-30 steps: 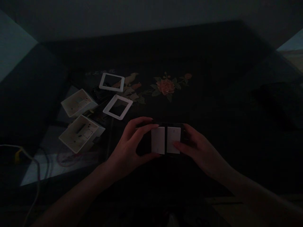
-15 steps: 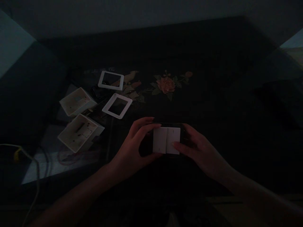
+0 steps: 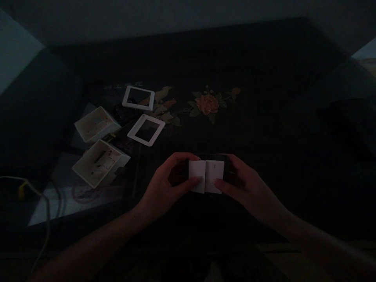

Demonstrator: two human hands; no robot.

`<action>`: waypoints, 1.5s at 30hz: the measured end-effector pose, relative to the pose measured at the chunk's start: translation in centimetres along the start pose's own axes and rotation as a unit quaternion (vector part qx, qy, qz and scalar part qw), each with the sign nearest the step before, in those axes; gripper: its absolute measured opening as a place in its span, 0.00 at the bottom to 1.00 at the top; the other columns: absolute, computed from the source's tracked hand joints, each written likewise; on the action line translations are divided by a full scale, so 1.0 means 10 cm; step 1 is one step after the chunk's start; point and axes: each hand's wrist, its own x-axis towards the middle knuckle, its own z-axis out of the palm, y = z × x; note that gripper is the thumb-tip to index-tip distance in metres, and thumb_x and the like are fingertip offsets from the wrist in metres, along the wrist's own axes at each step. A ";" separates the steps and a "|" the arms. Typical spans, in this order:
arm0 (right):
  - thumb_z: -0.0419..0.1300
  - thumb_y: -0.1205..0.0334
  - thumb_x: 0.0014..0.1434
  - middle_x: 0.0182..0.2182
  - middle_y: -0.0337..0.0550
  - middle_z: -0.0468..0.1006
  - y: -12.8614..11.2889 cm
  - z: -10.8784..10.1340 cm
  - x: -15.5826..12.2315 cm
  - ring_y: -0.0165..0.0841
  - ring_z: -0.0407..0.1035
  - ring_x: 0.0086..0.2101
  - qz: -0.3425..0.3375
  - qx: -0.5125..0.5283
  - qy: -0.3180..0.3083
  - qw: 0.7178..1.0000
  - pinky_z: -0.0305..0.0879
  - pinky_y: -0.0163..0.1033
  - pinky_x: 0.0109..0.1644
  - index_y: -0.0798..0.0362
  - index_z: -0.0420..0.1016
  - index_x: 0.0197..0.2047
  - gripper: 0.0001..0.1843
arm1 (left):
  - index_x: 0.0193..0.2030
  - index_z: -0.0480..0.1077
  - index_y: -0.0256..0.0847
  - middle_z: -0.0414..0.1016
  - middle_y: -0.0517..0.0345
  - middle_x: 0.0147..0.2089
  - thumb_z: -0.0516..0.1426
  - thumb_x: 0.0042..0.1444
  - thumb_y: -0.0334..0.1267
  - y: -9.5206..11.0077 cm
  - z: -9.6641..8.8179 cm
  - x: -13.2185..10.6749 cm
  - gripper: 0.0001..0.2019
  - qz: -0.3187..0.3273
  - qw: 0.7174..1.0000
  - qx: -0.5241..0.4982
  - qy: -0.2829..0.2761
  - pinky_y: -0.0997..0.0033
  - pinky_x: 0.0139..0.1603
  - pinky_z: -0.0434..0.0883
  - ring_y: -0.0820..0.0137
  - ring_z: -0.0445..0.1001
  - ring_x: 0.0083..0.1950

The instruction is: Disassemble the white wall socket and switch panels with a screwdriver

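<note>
Between my two hands is a wall switch (image 3: 213, 172) with two white rockers side by side on a dark body. My left hand (image 3: 170, 176) grips its left side, thumb lying on the left rocker and fingers at the far edge. On the other side my right hand (image 3: 246, 178) is closed round the switch, its thumb pressing on the lower part of the right rocker. The fingers beneath and behind the switch are hidden. The picture is very dark.
Two white square frames (image 3: 146, 130) lie on the dark table (image 3: 279, 137), left of a printed flower (image 3: 207, 103). Further left stand two open white boxes (image 3: 125, 158), with small dark parts (image 3: 126, 111) near them. A pale cable (image 3: 47, 215) runs along the left edge.
My left thumb has moved from the switch's lower edge up onto the left rocker, and my left fingers have drawn back to the far edge. My right hand stays nearly the same.
</note>
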 end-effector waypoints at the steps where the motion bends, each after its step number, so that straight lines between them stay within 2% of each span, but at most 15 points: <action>1: 0.64 0.60 0.59 0.46 0.41 0.82 -0.01 0.00 0.00 0.36 0.78 0.46 -0.001 -0.002 -0.001 1.000 0.79 0.43 0.47 0.46 0.68 0.49 0.15 | 0.48 0.70 0.45 0.78 0.57 0.49 0.64 0.54 0.33 0.00 0.00 -0.01 0.15 0.004 1.000 0.011 0.007 0.71 0.41 0.80 0.66 0.79 0.48; 5: 0.64 0.61 0.58 0.47 0.43 0.82 -0.01 0.01 -0.01 0.38 0.78 0.45 -0.007 -0.019 0.007 1.000 0.79 0.46 0.48 0.46 0.68 0.50 0.16 | 0.47 0.72 0.45 0.79 0.55 0.48 0.65 0.54 0.35 0.00 0.01 -0.04 0.14 0.017 0.998 0.043 0.030 0.70 0.39 0.80 0.64 0.79 0.46; 9: 0.64 0.60 0.58 0.48 0.44 0.81 0.01 0.01 -0.01 0.38 0.78 0.45 -0.012 -0.029 0.013 0.999 0.79 0.45 0.48 0.47 0.67 0.50 0.17 | 0.47 0.72 0.45 0.79 0.58 0.46 0.65 0.55 0.34 -0.01 0.02 -0.05 0.13 0.042 0.996 0.064 0.043 0.73 0.38 0.79 0.68 0.79 0.44; 16: 0.64 0.59 0.58 0.48 0.43 0.81 0.00 0.02 -0.02 0.39 0.78 0.45 -0.016 -0.032 0.007 0.999 0.79 0.45 0.46 0.46 0.68 0.50 0.17 | 0.48 0.72 0.46 0.79 0.58 0.48 0.64 0.56 0.34 -0.03 0.02 -0.06 0.13 0.056 0.994 0.077 0.046 0.75 0.39 0.78 0.67 0.79 0.48; 19: 0.64 0.59 0.59 0.48 0.43 0.81 -0.01 0.01 -0.02 0.39 0.78 0.44 -0.014 -0.051 0.007 0.999 0.79 0.45 0.44 0.46 0.68 0.51 0.17 | 0.52 0.70 0.47 0.78 0.57 0.49 0.64 0.56 0.34 -0.01 0.03 -0.05 0.18 0.036 0.998 0.044 0.040 0.73 0.39 0.79 0.66 0.79 0.47; 22: 0.64 0.59 0.59 0.46 0.43 0.81 -0.02 0.01 -0.02 0.39 0.78 0.44 -0.025 -0.060 0.007 0.998 0.78 0.45 0.45 0.46 0.69 0.50 0.16 | 0.59 0.66 0.47 0.78 0.54 0.51 0.65 0.54 0.36 0.01 0.03 -0.04 0.25 -0.014 1.000 0.008 0.023 0.68 0.41 0.81 0.63 0.80 0.48; 25: 0.64 0.60 0.59 0.45 0.42 0.82 -0.02 0.01 -0.03 0.38 0.78 0.43 -0.032 -0.060 0.009 0.998 0.78 0.44 0.44 0.46 0.69 0.49 0.15 | 0.54 0.70 0.45 0.79 0.55 0.51 0.65 0.54 0.38 0.02 0.03 -0.03 0.20 -0.049 0.999 -0.007 0.007 0.64 0.45 0.81 0.62 0.80 0.49; 30: 0.64 0.60 0.59 0.43 0.41 0.81 0.00 0.01 -0.04 0.38 0.77 0.42 -0.049 -0.087 0.016 0.995 0.78 0.43 0.44 0.45 0.70 0.49 0.15 | 0.44 0.70 0.43 0.80 0.59 0.41 0.66 0.51 0.36 0.01 0.01 -0.03 0.14 -0.052 0.998 -0.037 0.003 0.67 0.41 0.81 0.65 0.81 0.43; 39: 0.62 0.60 0.61 0.46 0.41 0.81 0.00 0.01 -0.06 0.38 0.77 0.45 -0.065 -0.095 0.001 0.993 0.77 0.42 0.46 0.44 0.70 0.52 0.15 | 0.43 0.71 0.42 0.80 0.59 0.41 0.66 0.51 0.34 0.05 0.02 -0.02 0.13 -0.045 0.998 -0.053 0.003 0.69 0.43 0.81 0.66 0.81 0.44; 45: 0.64 0.59 0.58 0.46 0.43 0.81 0.00 0.01 -0.05 0.40 0.78 0.45 -0.035 -0.078 0.018 0.996 0.79 0.44 0.45 0.45 0.70 0.50 0.17 | 0.46 0.70 0.43 0.80 0.58 0.42 0.66 0.53 0.36 0.04 0.00 0.00 0.14 -0.038 0.999 -0.012 -0.008 0.68 0.41 0.81 0.65 0.82 0.44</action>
